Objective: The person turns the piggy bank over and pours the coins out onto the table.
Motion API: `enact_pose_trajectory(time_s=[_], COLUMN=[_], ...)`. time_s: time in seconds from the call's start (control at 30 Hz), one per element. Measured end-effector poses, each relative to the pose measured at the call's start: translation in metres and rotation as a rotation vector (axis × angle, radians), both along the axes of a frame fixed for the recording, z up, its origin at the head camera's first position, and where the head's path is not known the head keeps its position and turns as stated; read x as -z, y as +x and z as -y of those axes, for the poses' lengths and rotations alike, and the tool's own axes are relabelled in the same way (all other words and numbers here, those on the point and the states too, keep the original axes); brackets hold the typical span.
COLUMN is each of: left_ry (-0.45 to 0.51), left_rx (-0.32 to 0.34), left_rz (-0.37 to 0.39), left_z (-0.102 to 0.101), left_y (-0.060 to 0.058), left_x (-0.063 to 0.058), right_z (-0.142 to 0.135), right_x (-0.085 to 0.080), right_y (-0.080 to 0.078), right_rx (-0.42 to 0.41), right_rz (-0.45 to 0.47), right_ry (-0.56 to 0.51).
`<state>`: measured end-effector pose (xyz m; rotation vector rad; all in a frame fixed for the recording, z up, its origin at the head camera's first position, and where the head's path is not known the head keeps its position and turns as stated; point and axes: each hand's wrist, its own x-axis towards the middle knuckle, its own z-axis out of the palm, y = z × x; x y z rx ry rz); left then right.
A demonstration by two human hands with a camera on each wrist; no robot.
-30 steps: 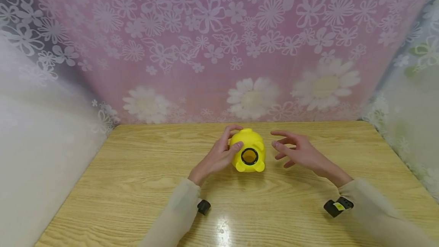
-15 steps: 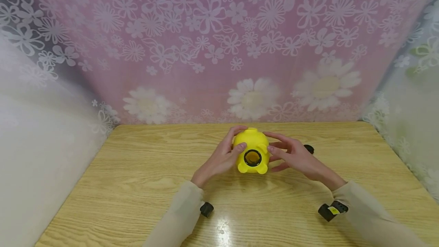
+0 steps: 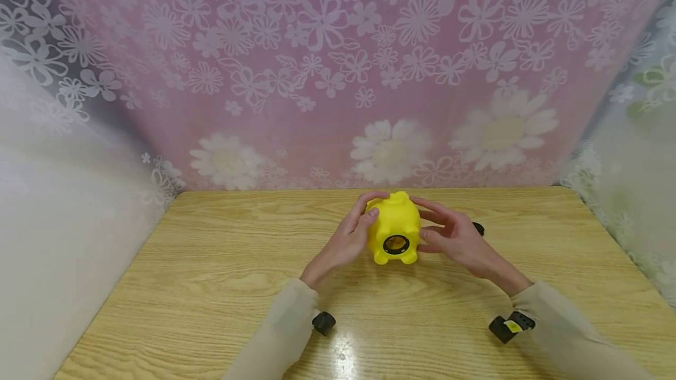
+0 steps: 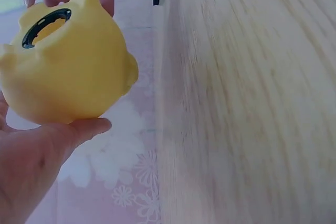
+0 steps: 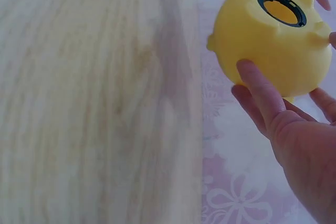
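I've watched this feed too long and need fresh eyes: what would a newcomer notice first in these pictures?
First, the round yellow toy, held between the left hand and right hand, with a black ring round the hole facing the head camera. Next, the pink flowered cloth behind the wooden table. Then a small black piece on the table, partly hidden by the right hand.

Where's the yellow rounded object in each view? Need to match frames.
Head: just right of and below centre, between the left hand and right hand: yellow rounded object.
Left wrist: upper left, at the left edge.
Right wrist: upper right.
Shared landmark: its black-rimmed opening, visible in all three.
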<state>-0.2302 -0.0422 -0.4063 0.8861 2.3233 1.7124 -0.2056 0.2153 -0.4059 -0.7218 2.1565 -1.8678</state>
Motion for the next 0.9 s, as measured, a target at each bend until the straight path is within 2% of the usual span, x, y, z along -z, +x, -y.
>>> enact_pose_trajectory(time_s=[0.2,0.4,0.47,0.67,0.8,0.9], left_ry=[0.074,0.216,0.233,0.170,0.125,0.134], left_rx=[0.023,0.033,0.021,-0.029,-0.048,-0.052], left_rz=[0.038,0.173,0.214,0.247,0.236,0.246], left_z=[-0.0033,-0.0075,-0.0082,-0.0089,-0.0088,-0.0089], left_y=[0.0003,-0.0011,-0.0015,-0.0007,-0.0009,-0.0016], left_x=[-0.0012,-0.0010,-0.0002,0.0001,0.0005,0.0015], right_z=[0.0030,0.0044,0.0050,0.0072,0.0084,0.0096], right_x=[0.0063,0.0083,0.0082,0.0073,0.0075,0.0086], right_y=[0.0013,0.0012,0.0013,0.0024,0.0022,0.0014], right_rx=[0.058,0.075,0.074,0.070,0.066,0.066], right_rz=[-0.102,-0.130,-0.126,-0.105,-0.134,-0.159], right_ry=[0.047,0.060,0.059,0.054,0.051,0.040])
